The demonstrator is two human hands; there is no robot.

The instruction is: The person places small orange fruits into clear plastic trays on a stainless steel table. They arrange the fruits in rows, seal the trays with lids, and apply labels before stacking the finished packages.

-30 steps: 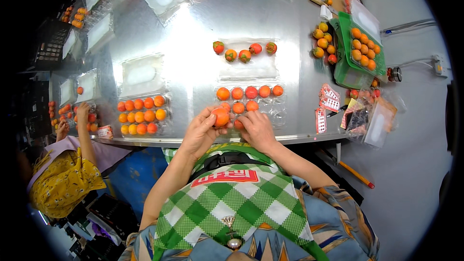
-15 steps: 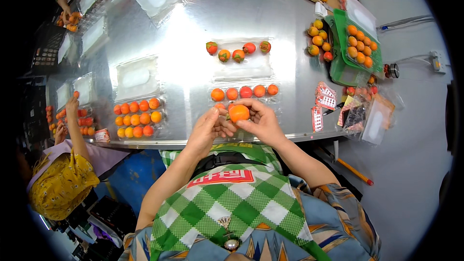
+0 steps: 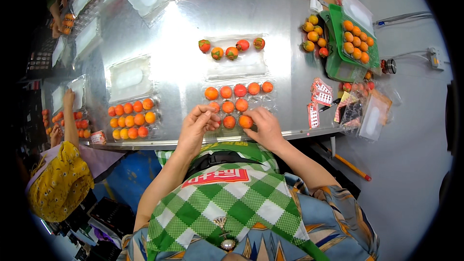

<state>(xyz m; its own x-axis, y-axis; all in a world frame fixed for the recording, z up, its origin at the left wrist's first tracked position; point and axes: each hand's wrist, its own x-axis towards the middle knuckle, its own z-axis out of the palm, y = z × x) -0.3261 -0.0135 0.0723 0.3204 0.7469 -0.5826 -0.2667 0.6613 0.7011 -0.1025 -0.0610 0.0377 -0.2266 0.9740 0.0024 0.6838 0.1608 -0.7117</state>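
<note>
In front of me lies a clear plastic tray (image 3: 268, 102) with rows of orange persimmons. My right hand (image 3: 265, 124) has its fingers around a persimmon (image 3: 245, 122) at the near row of this tray, beside another persimmon (image 3: 229, 122). Over the tray's left edge hovers my left hand (image 3: 197, 122), fingers loosely bent and apart, with nothing seen in it; it partly hides the fruit at that side. Beyond, on the tray's lid (image 3: 237, 67), several persimmons (image 3: 232, 52) with green leafy tops lie in a loose row.
At left stands a filled persimmon tray (image 3: 133, 120). A green basket (image 3: 340, 70) at right carries another persimmon tray (image 3: 356, 42), with loose persimmons (image 3: 314, 34) beside it. Label sheets (image 3: 319, 97) lie nearer. A co-worker in yellow (image 3: 60, 181) works at far left.
My right hand has lowered the persimmon from between both hands to the tray's near row. The left hand has moved slightly left, away from it. The co-worker's raised hand has shifted too.
</note>
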